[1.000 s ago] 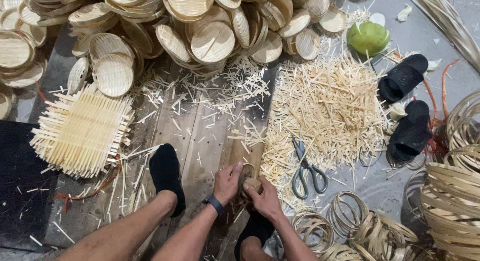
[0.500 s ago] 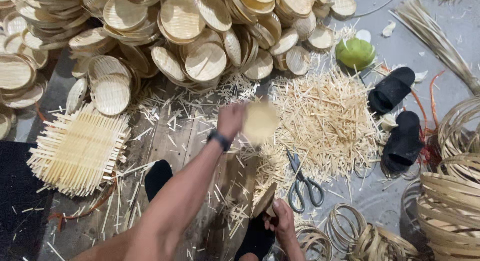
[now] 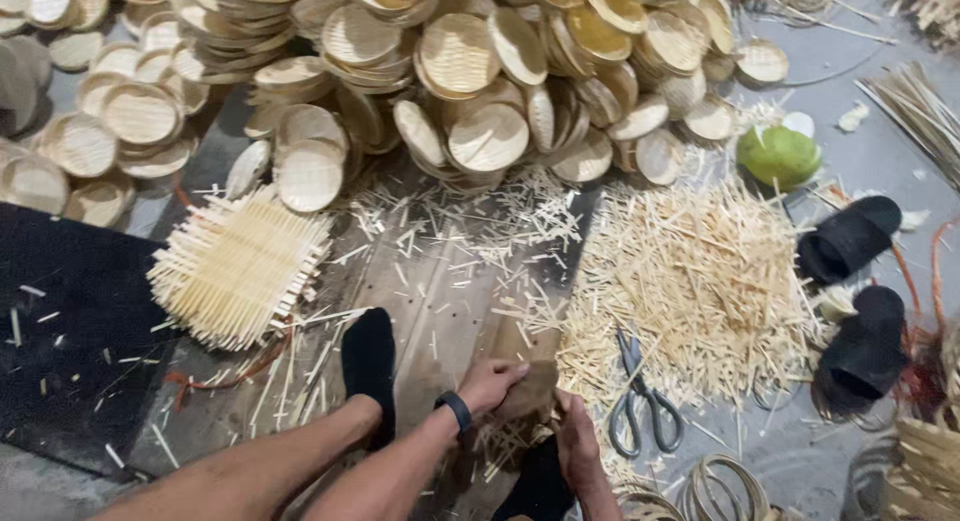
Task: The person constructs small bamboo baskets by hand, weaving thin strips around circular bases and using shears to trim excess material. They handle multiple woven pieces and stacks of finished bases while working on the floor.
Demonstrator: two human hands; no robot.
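Heaps of woven bamboo discs (image 3: 460, 56) far. Splint pile (image 3: 690, 281) right, scissors (image 3: 640, 406) near. Our left hand (image 3: 492, 383) and right hand (image 3: 575, 443) clamped on wooden block (image 3: 535, 386), floor, near centre. We judge block stiff, hefty; hold by sides.

Even, fairly bright overhead light falls across the whole head view, with no strong directional source. Shadows are soft and short: a dark band lies under the heap of round woven trays (image 3: 470, 91), and faint shade sits beneath the left hand (image 3: 492, 383) and right hand (image 3: 575, 441). The black mat (image 3: 70, 321) reads nearly featureless. Mild glare whitens the grey floor (image 3: 880, 151) at upper right. Both hands show slight motion blur; the pile of bamboo sticks (image 3: 690, 281) is sharp. Corners soften and bend slightly.
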